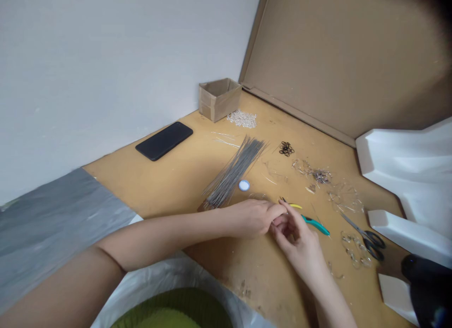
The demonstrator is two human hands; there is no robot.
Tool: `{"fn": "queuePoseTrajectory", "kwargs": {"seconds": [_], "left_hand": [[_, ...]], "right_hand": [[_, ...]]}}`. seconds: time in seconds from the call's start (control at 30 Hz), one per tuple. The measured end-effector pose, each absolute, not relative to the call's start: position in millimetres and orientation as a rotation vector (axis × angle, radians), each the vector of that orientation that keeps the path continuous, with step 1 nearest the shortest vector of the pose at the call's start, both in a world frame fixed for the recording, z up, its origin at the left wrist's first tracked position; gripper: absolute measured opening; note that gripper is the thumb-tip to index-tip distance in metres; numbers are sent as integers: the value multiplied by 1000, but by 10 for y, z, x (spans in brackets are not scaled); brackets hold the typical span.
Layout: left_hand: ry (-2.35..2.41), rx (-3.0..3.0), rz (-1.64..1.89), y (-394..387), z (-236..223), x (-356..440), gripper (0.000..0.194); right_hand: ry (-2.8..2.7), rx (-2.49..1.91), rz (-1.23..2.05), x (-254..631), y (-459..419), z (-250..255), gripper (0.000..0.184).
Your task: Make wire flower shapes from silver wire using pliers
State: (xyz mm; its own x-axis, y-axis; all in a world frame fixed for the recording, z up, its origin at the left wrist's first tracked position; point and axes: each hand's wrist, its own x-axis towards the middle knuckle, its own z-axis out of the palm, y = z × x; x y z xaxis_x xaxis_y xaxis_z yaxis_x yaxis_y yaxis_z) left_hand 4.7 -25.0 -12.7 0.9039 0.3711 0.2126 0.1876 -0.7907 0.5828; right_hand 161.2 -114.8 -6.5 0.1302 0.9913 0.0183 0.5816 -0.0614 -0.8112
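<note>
My left hand reaches in from the left, its fingers bent and closed at the front of the table. Against its fingertips, my right hand has its thumb and fingers curled in a pinch. A thin glint shows between the hands, but what they hold is mostly hidden by the fingers. Just behind the right hand lie pliers with teal and yellow handle parts, partly covered by it. Beyond the left wrist rests a bundle of straight grey wires, with a small round white disc with a blue rim beside it.
A black phone lies at left. An open cardboard box stands behind a pile of small clear pieces. Black rings, tangled wire bits and black-handled scissors lie right, near white foam.
</note>
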Motion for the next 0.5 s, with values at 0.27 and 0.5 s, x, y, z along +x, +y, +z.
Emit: {"fn": "queuePoseTrajectory", "kwargs": {"seconds": [0.27,0.5], "left_hand": [[356,2482,410,-226,-47,12,40],[316,2652,439,-294,-177,28,30]], "right_hand": [[-1554,-1814,733,1631,-1147,-45,49],[-1636,-1896,615,1610,-1183,-3,50]]}}
